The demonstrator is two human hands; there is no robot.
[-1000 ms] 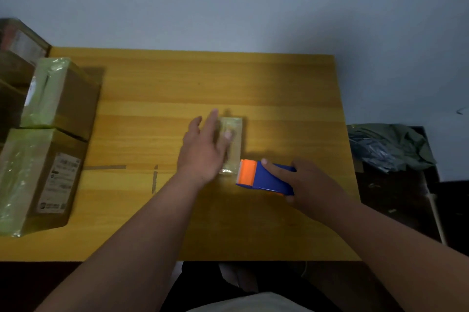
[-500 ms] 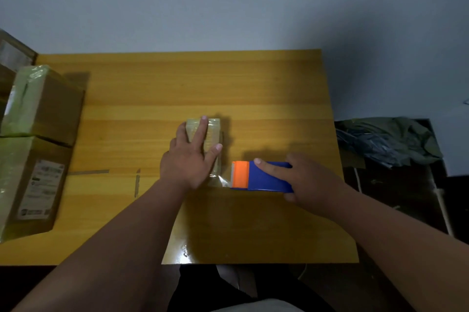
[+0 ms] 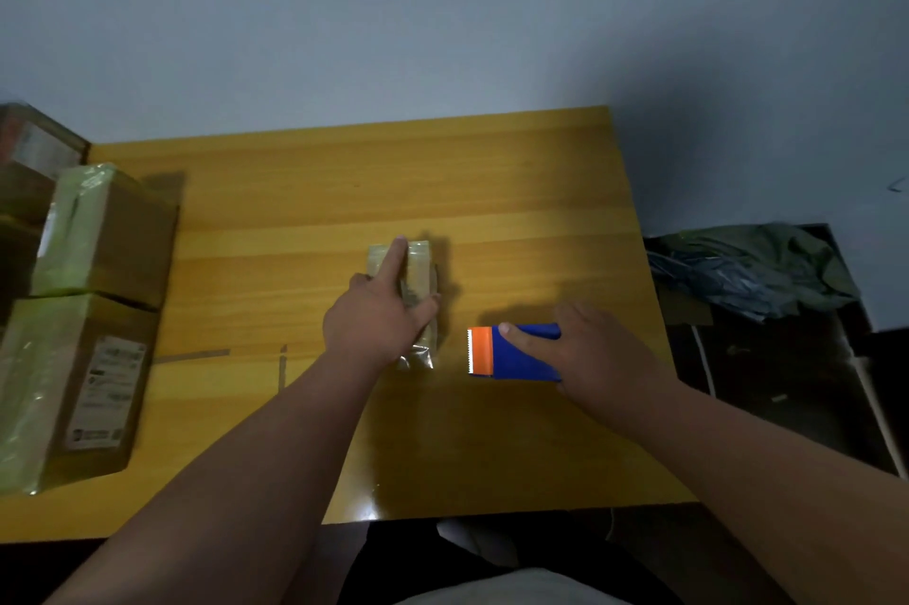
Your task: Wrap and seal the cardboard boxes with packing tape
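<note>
- The surface (image 3: 516,191) is a yellow wooden top. It carries all the work, and the person stands at its near edge.
- The stacked boxes (image 3: 93,309) sit at the left edge, well apart from the hands. They are already covered in shiny tape, so I judge they are put aside as done.
- The right hand (image 3: 585,348) curls around the dispenser (image 3: 511,353), with the forefinger laid along its top. The orange toothed end points toward the small box.
- The left hand (image 3: 378,319) lies flat, fingers spread, pressing the small box (image 3: 418,280) in the middle of the surface. Probably it holds the box steady and smooths the tape.
- A loose tape end (image 3: 418,358) sticks out at the near side of the box.
- Half a second earlier the dispenser was just beside the box, with tape stretched between them. Now it is apart from the box, so the tape seems cut.
</note>
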